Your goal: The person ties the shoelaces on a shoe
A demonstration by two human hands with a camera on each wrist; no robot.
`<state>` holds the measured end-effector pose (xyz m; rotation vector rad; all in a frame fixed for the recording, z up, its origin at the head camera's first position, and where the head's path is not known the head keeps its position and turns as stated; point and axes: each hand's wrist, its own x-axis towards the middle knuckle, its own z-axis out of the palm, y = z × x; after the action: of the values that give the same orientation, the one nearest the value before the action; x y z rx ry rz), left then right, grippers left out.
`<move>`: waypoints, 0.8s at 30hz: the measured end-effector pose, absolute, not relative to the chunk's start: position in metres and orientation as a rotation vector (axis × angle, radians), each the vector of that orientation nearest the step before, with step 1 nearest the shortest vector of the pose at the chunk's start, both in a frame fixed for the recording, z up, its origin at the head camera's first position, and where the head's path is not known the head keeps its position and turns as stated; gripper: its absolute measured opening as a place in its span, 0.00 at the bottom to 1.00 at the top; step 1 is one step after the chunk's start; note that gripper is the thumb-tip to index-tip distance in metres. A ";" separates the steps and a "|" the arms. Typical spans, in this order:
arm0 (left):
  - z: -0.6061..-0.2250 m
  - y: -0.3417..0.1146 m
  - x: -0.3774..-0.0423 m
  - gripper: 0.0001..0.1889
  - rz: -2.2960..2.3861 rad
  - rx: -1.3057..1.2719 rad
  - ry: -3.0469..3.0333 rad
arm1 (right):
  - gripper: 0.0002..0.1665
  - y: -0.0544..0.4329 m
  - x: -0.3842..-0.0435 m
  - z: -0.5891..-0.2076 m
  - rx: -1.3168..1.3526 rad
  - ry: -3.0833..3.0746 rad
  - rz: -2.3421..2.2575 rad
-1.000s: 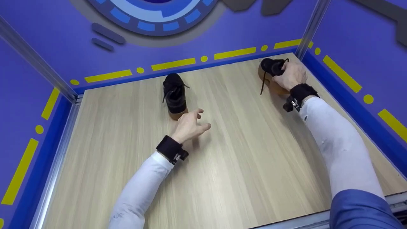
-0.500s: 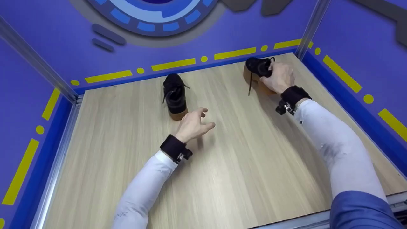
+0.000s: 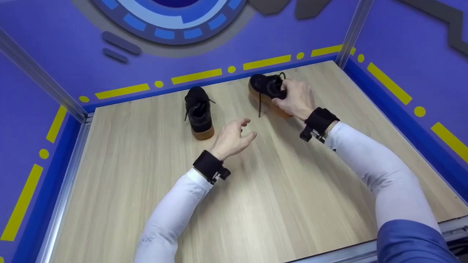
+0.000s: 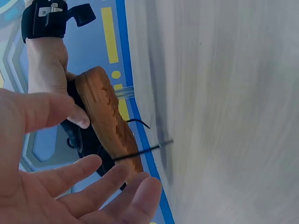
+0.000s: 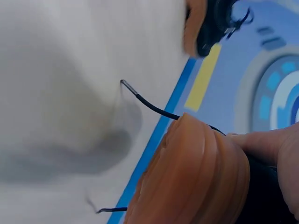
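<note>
My right hand point(image 3: 299, 99) grips a black shoe with a tan gum sole point(image 3: 264, 87) by its collar, thumb on the near side. In the left wrist view this shoe's sole point(image 4: 105, 112) hangs over the table above its shadow, laces dangling. A matching black shoe point(image 3: 199, 111) stands upright on the table to the left, toe toward the back wall. Close to that shoe's heel, my left hand point(image 3: 232, 138) hovers with fingers spread and thumb apart, holding nothing. The left wrist view shows its fingers point(image 4: 93, 191) relaxed, overlapping the raised shoe.
The wood-grain table point(image 3: 146, 175) is walled on three sides by blue panels point(image 3: 263, 40) with yellow dashes. A metal rail point(image 3: 347, 252) runs along the front edge. Metal posts point(image 3: 353, 33) stand at the back corners.
My right hand has carried its shoe leftward from the back right corner, toward the standing shoe. My left hand has shifted slightly right, away from that shoe's heel.
</note>
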<state>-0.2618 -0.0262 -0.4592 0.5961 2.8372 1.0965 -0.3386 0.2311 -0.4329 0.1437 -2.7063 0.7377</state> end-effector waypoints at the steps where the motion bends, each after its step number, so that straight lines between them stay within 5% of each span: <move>1: -0.458 -0.025 -0.263 0.29 1.116 0.586 2.838 | 0.25 0.226 -0.336 -0.433 0.158 -2.701 0.749; 17: -0.452 -0.013 -0.289 0.35 1.383 0.206 2.932 | 0.14 0.163 -0.298 -0.449 0.461 -2.579 0.787; 24: -0.454 -0.023 -0.294 0.30 1.454 0.003 2.899 | 0.20 0.146 -0.281 -0.459 0.536 -2.565 0.746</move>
<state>-0.2944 -0.0227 -0.4542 0.0030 2.8987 1.4541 -0.2807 0.1461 -0.4592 0.5362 -2.5654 0.7461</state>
